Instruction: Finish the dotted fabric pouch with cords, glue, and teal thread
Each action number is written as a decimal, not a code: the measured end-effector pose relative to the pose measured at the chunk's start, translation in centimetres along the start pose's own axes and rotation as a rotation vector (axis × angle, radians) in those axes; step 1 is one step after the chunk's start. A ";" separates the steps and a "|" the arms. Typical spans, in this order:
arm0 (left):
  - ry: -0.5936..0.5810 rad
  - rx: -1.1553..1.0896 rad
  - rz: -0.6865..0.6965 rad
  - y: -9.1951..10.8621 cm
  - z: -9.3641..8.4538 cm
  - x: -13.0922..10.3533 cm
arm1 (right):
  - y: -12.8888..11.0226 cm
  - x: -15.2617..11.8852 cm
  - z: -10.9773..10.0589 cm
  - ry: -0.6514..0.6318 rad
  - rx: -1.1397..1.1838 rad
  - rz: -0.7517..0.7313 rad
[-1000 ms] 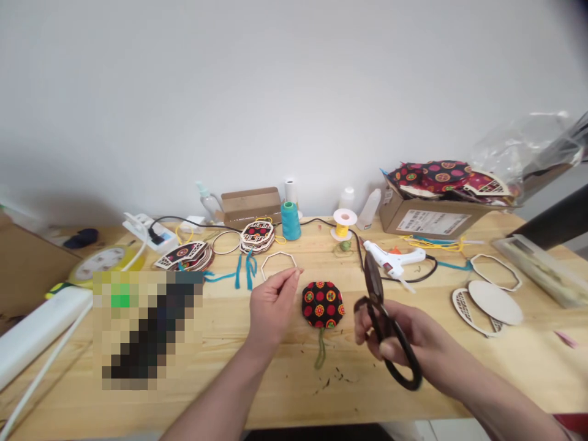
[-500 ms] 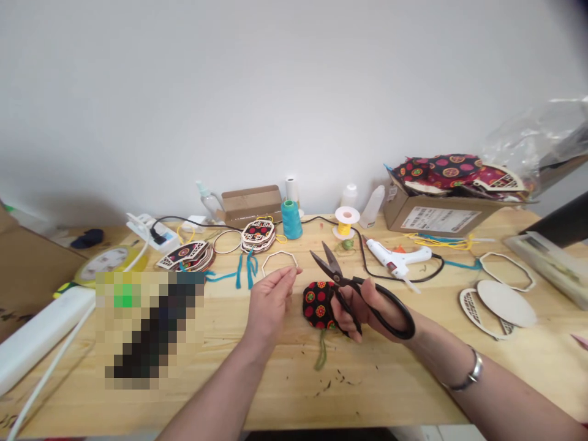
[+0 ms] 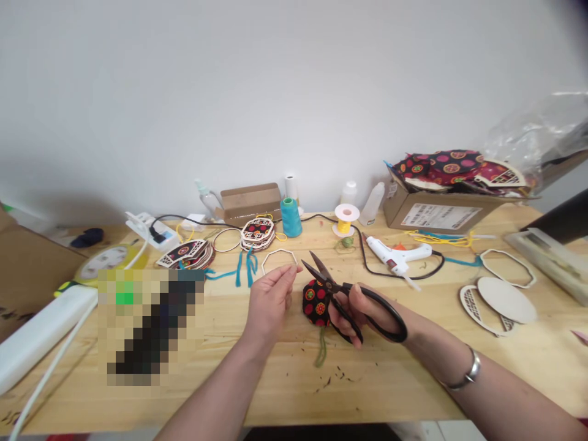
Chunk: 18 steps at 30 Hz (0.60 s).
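My right hand [image 3: 353,313] grips a pair of black-handled scissors [image 3: 327,275], blades parted and pointing up and left. The tips come close to the fingertips of my left hand [image 3: 271,300], which is closed in a pinch; whatever it pinches is too fine to make out. Just under the blades lies a black fabric piece [image 3: 315,306] with red and yellow round patterns, partly covered by my right hand. A green cord loop [image 3: 320,349] hangs from its near edge. Behind my left fingertips rests a thin octagonal frame [image 3: 278,251].
A white glue gun [image 3: 399,257] with a black cord lies to the right. Behind stand a teal thread cone [image 3: 291,218] and a yellow thread spool [image 3: 345,222]. A cardboard box [image 3: 436,211] of patterned fabric pieces is at back right. Dark scraps [image 3: 339,373] dot the wooden table [image 3: 285,398].
The scissors and my right hand have shifted slightly left, bringing the blades nearer my left fingertips. The gap between the blades has narrowed a little. My left hand stays pinched in almost the same spot.
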<state>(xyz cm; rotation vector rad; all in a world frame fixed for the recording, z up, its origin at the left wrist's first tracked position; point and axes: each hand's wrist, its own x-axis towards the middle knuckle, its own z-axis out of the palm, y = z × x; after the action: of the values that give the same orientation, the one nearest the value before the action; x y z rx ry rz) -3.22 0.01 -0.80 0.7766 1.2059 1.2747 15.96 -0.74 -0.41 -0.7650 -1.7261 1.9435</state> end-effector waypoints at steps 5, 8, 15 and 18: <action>0.044 0.126 0.085 -0.4 -0.1 0.1 | -0.3 0.0 0.1 0.005 -0.030 -0.025; 0.077 0.202 0.113 -0.4 -0.1 0.1 | 0.3 0.1 0.0 -0.003 0.002 -0.034; 0.101 0.328 0.209 -0.1 0.0 -0.4 | 1.8 0.2 -0.2 -0.001 0.130 -0.028; 0.099 0.375 0.250 -0.1 0.0 -0.4 | 1.6 0.2 -0.2 -0.003 0.139 -0.032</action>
<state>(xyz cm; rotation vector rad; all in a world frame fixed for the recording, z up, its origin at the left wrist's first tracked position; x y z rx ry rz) -3.19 -0.38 -0.85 1.1772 1.4869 1.3156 16.01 -0.74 -2.07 -0.6811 -1.5753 2.0197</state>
